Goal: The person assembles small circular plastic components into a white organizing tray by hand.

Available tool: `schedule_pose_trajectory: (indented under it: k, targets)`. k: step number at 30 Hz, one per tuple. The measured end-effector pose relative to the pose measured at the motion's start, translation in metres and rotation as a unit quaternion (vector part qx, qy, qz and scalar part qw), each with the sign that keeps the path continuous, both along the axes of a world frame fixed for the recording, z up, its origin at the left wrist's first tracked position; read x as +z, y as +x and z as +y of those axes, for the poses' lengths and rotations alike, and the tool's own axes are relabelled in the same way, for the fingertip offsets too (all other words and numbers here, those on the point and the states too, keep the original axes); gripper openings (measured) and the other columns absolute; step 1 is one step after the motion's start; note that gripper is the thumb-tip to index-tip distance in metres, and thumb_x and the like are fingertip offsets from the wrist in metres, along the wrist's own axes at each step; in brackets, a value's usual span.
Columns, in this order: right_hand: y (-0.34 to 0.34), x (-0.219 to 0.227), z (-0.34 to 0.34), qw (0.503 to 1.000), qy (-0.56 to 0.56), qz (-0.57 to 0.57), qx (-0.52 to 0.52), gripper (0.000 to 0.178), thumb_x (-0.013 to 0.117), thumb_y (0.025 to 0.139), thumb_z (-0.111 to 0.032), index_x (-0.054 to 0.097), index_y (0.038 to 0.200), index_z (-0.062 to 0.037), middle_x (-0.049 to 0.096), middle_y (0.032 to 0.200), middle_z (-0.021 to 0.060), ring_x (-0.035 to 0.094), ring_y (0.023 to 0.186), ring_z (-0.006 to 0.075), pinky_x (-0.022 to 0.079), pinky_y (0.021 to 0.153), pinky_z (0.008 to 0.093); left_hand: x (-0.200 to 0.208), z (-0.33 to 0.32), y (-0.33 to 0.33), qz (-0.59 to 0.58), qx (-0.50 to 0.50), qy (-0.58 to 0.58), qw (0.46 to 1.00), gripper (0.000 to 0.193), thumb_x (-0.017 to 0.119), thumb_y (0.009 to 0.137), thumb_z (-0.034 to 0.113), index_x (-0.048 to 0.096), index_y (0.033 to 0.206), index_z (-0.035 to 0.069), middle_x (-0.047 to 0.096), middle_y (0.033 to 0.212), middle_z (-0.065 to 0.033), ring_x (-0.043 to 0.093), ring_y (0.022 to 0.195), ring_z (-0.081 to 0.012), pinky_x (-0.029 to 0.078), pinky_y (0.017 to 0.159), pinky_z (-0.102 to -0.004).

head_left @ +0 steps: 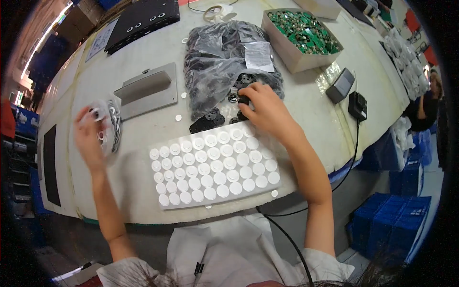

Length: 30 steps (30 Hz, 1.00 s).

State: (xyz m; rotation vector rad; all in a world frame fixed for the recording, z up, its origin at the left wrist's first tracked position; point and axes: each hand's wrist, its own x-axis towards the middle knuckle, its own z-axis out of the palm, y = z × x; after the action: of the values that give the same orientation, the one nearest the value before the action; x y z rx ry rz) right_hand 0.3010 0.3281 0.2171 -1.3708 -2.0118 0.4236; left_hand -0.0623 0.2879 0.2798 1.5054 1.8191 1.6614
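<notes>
Board (263, 143) lies by worktop (134, 191) front edge, likely for reach; right hand (268, 109) pinches black part (244, 99); left hand (90, 137) blurred, cannot tell.

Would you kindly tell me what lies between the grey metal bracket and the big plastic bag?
In the head view, a small white disc lies on the table between bracket and bag, with another lower in the picture.

We're seeing passable table (138, 136) between the bracket (148, 91) and the rows of white discs (206, 181), one loose disc (178, 117) intruding; bulky bag (210, 76) and box (311, 62) are blocking the far side.
</notes>
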Motion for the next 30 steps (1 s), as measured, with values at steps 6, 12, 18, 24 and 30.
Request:
schedule_pose_trajectory:
  k: [6,12,18,24,30]
  targets:
    - [-0.007,-0.007,0.004,0.991,-0.039,-0.085,0.101,0.024,0.060,0.078,-0.008,0.059,0.101,-0.0060,0.052,0.098,0.0126,0.050,0.095,0.0295,0.042,0.081,0.0362,-0.027,0.016,-0.152,0.190,0.047,-0.129,0.972,0.029,0.049,0.091,0.024,0.050,0.111,0.003,0.060,0.072,-0.0053,0.053,0.061,-0.0096,0.042,0.059,-0.0228]
    - [-0.005,-0.009,0.007,0.992,-0.087,-0.057,0.064,0.017,0.058,0.082,-0.013,0.059,0.098,-0.0067,0.055,0.089,0.0135,0.055,0.083,0.0316,0.044,0.074,0.0375,-0.001,0.017,-0.060,0.258,0.107,-0.097,0.955,0.022,0.047,0.092,0.021,0.055,0.103,0.004,0.055,0.070,-0.0038,0.050,0.064,-0.0105,0.040,0.060,-0.0244]
    - [-0.007,-0.014,0.015,0.991,-0.085,0.070,0.074,0.019,0.051,0.088,-0.019,0.058,0.099,-0.0056,0.060,0.092,0.0152,0.056,0.086,0.0311,0.044,0.073,0.0349,-0.029,-0.036,0.143,0.298,-0.484,-0.067,0.820,0.030,0.056,0.074,-0.001,0.057,0.104,0.003,0.054,0.097,-0.0136,0.054,0.087,-0.0273,0.045,0.077,-0.0333]
    - [-0.009,-0.013,0.022,0.976,0.032,0.215,0.023,0.028,0.043,0.091,-0.022,0.057,0.100,0.0008,0.060,0.091,0.0184,0.054,0.087,0.0354,0.042,0.077,0.0406,-0.042,-0.028,0.178,0.358,-0.530,-0.082,0.765,0.025,0.059,0.074,0.005,0.056,0.099,0.005,0.052,0.090,-0.0093,0.053,0.084,-0.0251,0.047,0.069,-0.0328]
    - [-0.012,-0.017,0.019,0.964,-0.031,0.260,0.046,0.029,0.049,0.089,-0.018,0.053,0.109,0.0025,0.059,0.083,0.0142,0.057,0.078,0.0247,0.046,0.071,0.0342,-0.046,-0.032,0.186,0.324,-0.496,-0.062,0.803,0.013,0.058,0.076,0.006,0.056,0.089,0.006,0.051,0.087,-0.0068,0.052,0.080,-0.0245,0.047,0.065,-0.0330]
